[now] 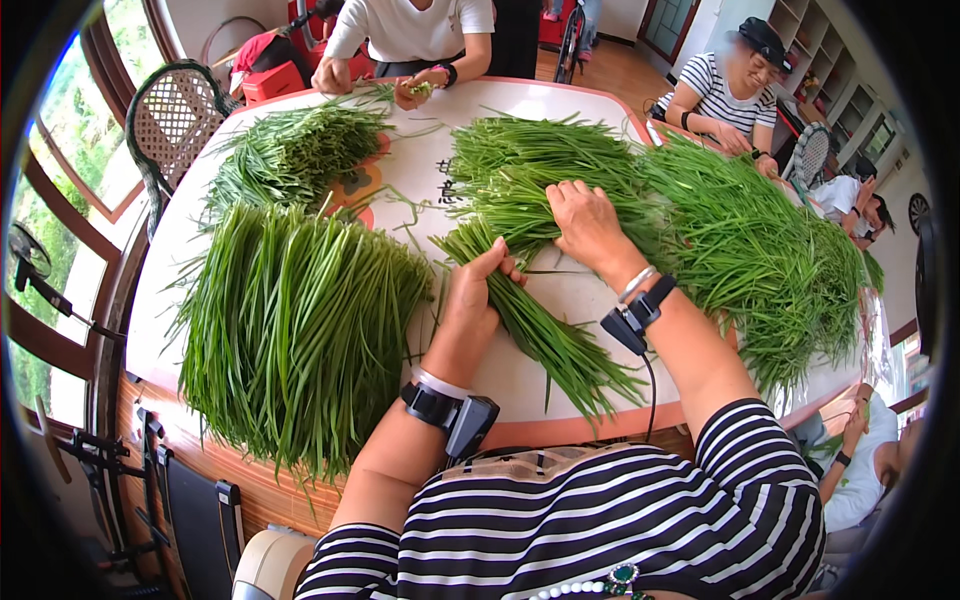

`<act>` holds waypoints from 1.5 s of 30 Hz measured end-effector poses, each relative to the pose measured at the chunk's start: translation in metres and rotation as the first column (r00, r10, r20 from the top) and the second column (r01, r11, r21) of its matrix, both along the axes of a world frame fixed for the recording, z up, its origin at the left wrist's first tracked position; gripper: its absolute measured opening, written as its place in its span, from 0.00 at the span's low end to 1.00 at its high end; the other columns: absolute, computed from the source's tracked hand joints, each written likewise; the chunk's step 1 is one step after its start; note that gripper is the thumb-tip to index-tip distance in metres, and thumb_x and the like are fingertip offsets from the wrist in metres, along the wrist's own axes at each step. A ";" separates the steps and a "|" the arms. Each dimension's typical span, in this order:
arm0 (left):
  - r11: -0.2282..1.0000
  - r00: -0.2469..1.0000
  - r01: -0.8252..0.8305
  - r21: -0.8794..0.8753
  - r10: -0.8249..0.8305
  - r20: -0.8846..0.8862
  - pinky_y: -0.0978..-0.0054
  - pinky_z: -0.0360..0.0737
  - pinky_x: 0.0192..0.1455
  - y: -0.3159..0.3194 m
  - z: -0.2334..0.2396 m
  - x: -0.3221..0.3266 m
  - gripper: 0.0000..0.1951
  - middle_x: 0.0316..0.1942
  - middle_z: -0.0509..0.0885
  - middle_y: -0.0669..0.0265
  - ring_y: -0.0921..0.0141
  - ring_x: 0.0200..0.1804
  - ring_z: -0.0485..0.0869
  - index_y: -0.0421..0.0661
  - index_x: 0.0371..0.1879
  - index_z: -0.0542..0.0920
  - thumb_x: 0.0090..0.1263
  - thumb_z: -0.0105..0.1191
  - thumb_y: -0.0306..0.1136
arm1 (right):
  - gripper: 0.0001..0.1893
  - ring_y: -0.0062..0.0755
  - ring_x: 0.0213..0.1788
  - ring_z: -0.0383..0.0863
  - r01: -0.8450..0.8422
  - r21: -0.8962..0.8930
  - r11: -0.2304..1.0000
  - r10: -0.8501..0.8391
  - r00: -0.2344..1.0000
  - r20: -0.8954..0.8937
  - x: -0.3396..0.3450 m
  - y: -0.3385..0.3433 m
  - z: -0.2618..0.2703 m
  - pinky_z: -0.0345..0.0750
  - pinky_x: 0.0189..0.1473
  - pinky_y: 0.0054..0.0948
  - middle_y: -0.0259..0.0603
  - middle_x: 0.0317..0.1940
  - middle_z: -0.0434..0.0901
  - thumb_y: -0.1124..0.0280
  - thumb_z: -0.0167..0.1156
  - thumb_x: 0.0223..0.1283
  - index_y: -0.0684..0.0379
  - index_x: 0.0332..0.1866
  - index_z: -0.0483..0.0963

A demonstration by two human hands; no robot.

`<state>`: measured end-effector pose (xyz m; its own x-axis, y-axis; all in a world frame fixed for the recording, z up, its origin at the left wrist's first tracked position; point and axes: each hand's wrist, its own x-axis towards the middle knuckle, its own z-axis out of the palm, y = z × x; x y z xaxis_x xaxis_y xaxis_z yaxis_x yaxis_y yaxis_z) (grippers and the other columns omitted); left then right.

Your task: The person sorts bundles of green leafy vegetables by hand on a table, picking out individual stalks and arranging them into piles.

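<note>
My left hand (480,289) is closed around a bunch of long green leaves, likely garlic chives (555,345), whose loose ends fan out towards the table's near edge. To its upper right, my right hand (589,221) rests with bent fingers on the near part of a pile of the same greens (517,195); whether it grips any stalks is hidden. A large, neatly lined-up stack of greens (300,330) lies left of my left hand, its leaves hanging over the near edge. A looser heap (757,262) spreads to the right of my right arm.
Another pile of greens (300,154) lies at the table's far left. The white table (517,397) has a reddish rim and scattered stray leaves. Across it, a person (412,37) holds small greens. Other people sit at the right. A wicker-backed chair (176,120) stands at the left.
</note>
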<state>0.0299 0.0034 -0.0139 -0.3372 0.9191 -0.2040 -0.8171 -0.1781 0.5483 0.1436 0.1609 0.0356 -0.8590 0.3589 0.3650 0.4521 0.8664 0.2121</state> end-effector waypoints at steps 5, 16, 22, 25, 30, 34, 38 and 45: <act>1.000 1.000 0.012 0.017 -0.012 0.000 0.70 0.76 0.40 -0.005 0.002 0.002 0.09 0.23 0.72 0.72 0.72 0.28 0.74 0.47 0.31 0.73 0.71 0.54 0.36 | 0.36 0.46 0.57 0.74 -0.012 -0.183 0.983 -0.002 0.997 -0.074 0.031 -0.016 0.000 0.74 0.55 0.44 0.47 0.57 0.73 0.70 0.69 0.41 0.61 0.62 0.67; 0.999 0.992 -0.015 0.049 0.008 0.127 0.66 0.78 0.42 -0.038 0.024 0.025 0.08 0.25 0.74 0.69 0.70 0.29 0.75 0.46 0.33 0.73 0.73 0.52 0.36 | 0.04 0.46 0.32 0.80 -0.329 -0.442 0.834 0.141 0.903 -0.406 0.051 -0.034 0.018 0.76 0.36 0.38 0.45 0.29 0.78 0.73 0.61 0.55 0.60 0.32 0.78; 0.989 0.970 -0.135 -0.059 0.144 0.197 0.64 0.79 0.46 -0.052 0.004 0.026 0.08 0.28 0.76 0.68 0.68 0.34 0.78 0.45 0.33 0.73 0.73 0.52 0.35 | 0.04 0.48 0.38 0.80 -0.227 -0.390 0.892 0.127 0.956 -0.265 0.045 -0.039 -0.020 0.77 0.38 0.41 0.44 0.33 0.78 0.72 0.62 0.54 0.58 0.33 0.77; 0.985 0.969 -0.155 -0.080 0.168 0.181 0.66 0.79 0.44 -0.053 0.000 0.028 0.09 0.28 0.76 0.66 0.68 0.32 0.77 0.44 0.33 0.73 0.75 0.50 0.35 | 0.04 0.49 0.38 0.80 -0.184 -0.303 0.935 0.115 0.966 -0.232 0.041 -0.038 -0.021 0.77 0.38 0.42 0.44 0.34 0.77 0.72 0.62 0.54 0.58 0.32 0.75; 0.995 0.994 -0.098 -0.031 0.099 0.034 0.66 0.79 0.43 -0.055 0.000 0.028 0.10 0.25 0.74 0.68 0.70 0.30 0.75 0.44 0.29 0.73 0.73 0.52 0.35 | 0.04 0.48 0.36 0.80 -0.267 -0.429 0.863 0.068 0.903 -0.425 0.042 -0.048 -0.006 0.76 0.36 0.40 0.44 0.30 0.78 0.72 0.61 0.56 0.59 0.32 0.75; 0.992 0.992 -0.120 -0.025 0.121 0.040 0.65 0.80 0.42 -0.059 -0.001 0.032 0.10 0.24 0.73 0.68 0.70 0.29 0.74 0.45 0.27 0.73 0.72 0.53 0.34 | 0.05 0.45 0.36 0.81 -0.247 -0.345 0.905 0.110 0.922 -0.372 0.034 -0.061 -0.010 0.78 0.37 0.39 0.42 0.33 0.78 0.73 0.61 0.55 0.58 0.36 0.76; 0.989 0.989 -0.146 -0.036 0.147 0.011 0.66 0.80 0.41 -0.057 -0.005 0.033 0.10 0.24 0.72 0.68 0.71 0.28 0.74 0.45 0.28 0.74 0.72 0.54 0.34 | 0.06 0.44 0.38 0.81 -0.153 -0.262 0.953 0.083 0.962 -0.261 0.020 -0.054 -0.023 0.79 0.38 0.40 0.39 0.35 0.76 0.72 0.62 0.55 0.54 0.38 0.78; 0.994 0.994 -0.112 -0.013 0.112 0.003 0.65 0.79 0.45 -0.060 -0.004 0.032 0.07 0.24 0.72 0.70 0.71 0.29 0.75 0.45 0.34 0.73 0.72 0.53 0.33 | 0.04 0.44 0.36 0.79 -0.310 -0.322 0.894 0.090 0.831 -0.549 0.032 -0.055 0.001 0.75 0.36 0.38 0.41 0.34 0.76 0.75 0.65 0.52 0.58 0.32 0.78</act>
